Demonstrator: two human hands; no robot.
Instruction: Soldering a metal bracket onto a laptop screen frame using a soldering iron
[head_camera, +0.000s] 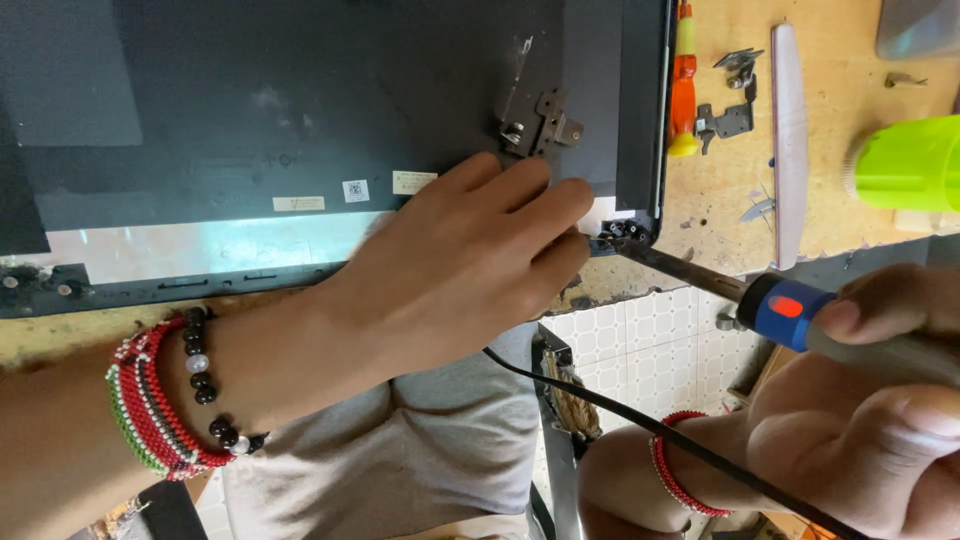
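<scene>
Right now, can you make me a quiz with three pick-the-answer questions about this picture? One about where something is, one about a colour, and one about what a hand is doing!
1. Where does the tip of the soldering iron point?
A. at the corner of the laptop lid
B. at the green cup
C. at the beaded bracelets

2. What colour is the iron's collar?
A. yellow
B. blue with a red spot
C. white

3. What is the right hand doing?
A. lying flat and open
B. gripping the iron's handle
C. holding a screwdriver

Answers:
1 A, the dark tip meets the lid's corner beside the left hand.
2 B, the collar by the thumb is blue with a red spot.
3 B, its fingers wrap the handle.
</scene>
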